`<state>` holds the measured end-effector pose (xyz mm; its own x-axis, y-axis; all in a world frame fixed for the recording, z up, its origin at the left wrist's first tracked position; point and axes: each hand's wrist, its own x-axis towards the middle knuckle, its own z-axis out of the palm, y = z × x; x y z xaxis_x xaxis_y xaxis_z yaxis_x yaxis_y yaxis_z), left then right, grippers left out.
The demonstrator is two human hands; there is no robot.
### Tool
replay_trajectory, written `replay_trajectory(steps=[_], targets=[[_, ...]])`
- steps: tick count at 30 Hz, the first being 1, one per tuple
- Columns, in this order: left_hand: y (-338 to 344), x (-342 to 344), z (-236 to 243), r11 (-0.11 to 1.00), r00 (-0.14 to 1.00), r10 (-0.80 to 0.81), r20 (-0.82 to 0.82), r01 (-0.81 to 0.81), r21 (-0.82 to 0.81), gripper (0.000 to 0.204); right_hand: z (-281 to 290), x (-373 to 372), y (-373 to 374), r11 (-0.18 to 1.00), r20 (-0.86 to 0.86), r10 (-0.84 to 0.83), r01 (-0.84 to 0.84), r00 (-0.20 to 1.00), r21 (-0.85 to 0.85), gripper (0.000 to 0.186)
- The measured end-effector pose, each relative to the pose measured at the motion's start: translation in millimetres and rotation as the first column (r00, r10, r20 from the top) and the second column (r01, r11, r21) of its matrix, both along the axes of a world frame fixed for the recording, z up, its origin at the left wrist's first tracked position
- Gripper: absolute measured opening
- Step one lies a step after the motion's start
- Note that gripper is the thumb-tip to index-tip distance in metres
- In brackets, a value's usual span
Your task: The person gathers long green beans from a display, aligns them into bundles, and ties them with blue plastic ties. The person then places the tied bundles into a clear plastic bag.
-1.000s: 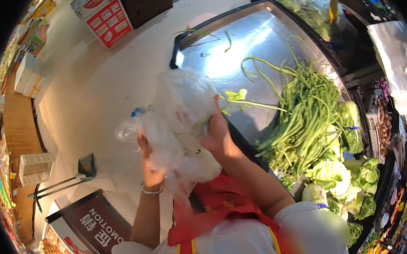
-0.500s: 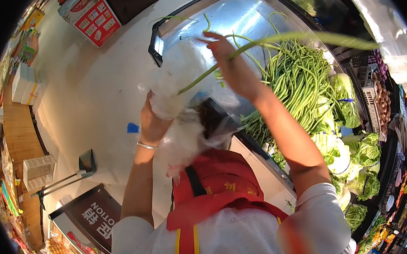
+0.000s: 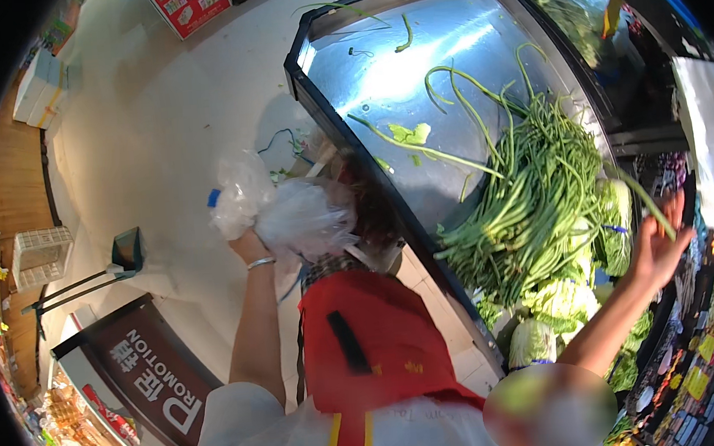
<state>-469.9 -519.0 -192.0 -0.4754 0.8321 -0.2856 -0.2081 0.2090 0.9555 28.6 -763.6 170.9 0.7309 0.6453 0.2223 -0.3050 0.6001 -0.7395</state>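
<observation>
My left hand [image 3: 249,248] grips a bunched clear plastic bag [image 3: 305,215], held over the floor left of the metal display bin [image 3: 394,67]. Farther right, past the bin's edge, my right hand [image 3: 658,249] holds one green garlic scape [image 3: 645,198] between thumb and fingers; the scape slants up and left toward the greens. A large heap of garlic scapes [image 3: 532,191] lies on the bin's right side, with several long stalks trailing left over the metal. The bag's contents cannot be made out.
Wrapped cabbages [image 3: 615,226] border the heap. White plastic bags [image 3: 713,141] hang at the right. Leaf scraps [image 3: 410,133] lie in the bin. On the floor at left are a dustpan [image 3: 127,250] and a promotion stand [image 3: 136,370]; a white crate [image 3: 42,257] stands behind.
My right hand has swung from above the bin to the far right with the scape. My left hand and the bag have moved slightly down and left; the view has shifted.
</observation>
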Motion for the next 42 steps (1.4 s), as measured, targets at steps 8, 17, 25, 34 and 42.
replay_trajectory(steps=[8, 17, 25, 34, 42], targets=[[-47.9, 138.3, -267.5, 0.964, 0.956, -0.264, -0.129, 0.260, -0.048, 0.036, -45.5, -38.6, -31.4, 0.968, -0.101, 0.054, -0.077, 0.993, -0.239, 0.036], [24.9, 214.1, -321.5, 0.488, 0.156, -0.780, -0.607, 0.759, -0.431, 0.036, -67.7, -65.9, -82.9, 0.960, -0.306, -0.270, 0.233, 0.913, -0.154, 0.038], [-17.6, 151.2, -98.3, -0.698, -0.776, -0.349, -0.525, 0.589, -0.407, 0.035, 41.5, -2.8, -95.0, 0.958, 0.040, -0.273, 0.267, 0.961, 0.104, 0.029], [37.1, 296.6, 144.9, -0.225, -0.193, -0.796, -0.573, 0.974, -0.016, 0.021, -107.7, 38.3, -1.1, 0.679, 0.678, -0.170, 0.583, 0.715, -0.445, 0.033], [50.2, 379.9, 131.4, -0.245, -0.568, 0.020, -0.823, 0.795, -0.555, 0.010, -148.4, -26.1, -44.5, 0.387, 0.878, 0.220, 0.789, 0.424, -0.478, 0.036]])
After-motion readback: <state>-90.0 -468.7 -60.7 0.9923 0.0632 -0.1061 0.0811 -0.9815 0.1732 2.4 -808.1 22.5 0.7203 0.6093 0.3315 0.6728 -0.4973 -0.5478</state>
